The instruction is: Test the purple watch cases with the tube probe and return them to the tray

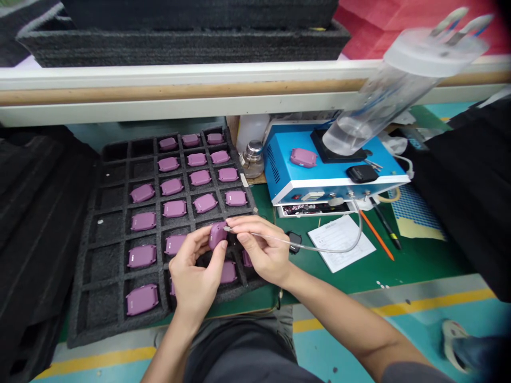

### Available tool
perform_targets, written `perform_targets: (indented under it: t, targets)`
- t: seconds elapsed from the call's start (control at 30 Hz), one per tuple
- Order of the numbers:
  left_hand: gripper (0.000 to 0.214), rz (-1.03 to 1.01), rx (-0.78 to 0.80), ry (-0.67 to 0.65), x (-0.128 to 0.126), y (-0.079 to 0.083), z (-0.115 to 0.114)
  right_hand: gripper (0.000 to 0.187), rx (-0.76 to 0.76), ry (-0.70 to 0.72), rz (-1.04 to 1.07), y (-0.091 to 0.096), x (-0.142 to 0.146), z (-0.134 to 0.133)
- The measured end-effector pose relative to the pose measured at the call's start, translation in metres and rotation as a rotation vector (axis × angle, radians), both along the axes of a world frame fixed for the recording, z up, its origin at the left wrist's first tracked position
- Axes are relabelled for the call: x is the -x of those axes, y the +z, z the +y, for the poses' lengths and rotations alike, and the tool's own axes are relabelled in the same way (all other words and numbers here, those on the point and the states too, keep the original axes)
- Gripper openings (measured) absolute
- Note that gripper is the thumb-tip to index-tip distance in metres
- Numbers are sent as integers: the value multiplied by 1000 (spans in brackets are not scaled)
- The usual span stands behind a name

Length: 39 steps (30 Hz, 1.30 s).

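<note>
Purple rounded plastic casing [216, 236], raised over the near right part of a black foam compartment tray [101, 306], pinched by the left hand [195, 266]; open room lies above the tray's far rows. Its long axis slants from near left to far right. The right hand [265, 252] pinches a clear flexible tube's [311, 247] thin metal tip [228, 229] at the casing's right edge. Green bench top [423, 260] extends rightward.

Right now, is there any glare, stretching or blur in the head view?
Head view: a bright highlight sits on the bottle cap; same view, the clear cylinder leans and looks stretched toward the corner; same view, print on the paper is unreadable, while the case in the left hand is distinguishable.
</note>
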<state>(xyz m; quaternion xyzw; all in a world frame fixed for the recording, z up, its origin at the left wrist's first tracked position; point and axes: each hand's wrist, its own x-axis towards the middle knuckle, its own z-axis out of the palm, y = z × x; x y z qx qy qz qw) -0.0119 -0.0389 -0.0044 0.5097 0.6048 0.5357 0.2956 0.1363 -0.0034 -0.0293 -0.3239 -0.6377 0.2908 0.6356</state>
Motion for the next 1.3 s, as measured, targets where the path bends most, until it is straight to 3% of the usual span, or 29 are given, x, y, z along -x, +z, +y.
perform_targets:
  t: [1.3]
  targets:
    - [25, 13, -18, 6, 1, -1, 1, 18, -7, -6, -12, -1, 0, 0]
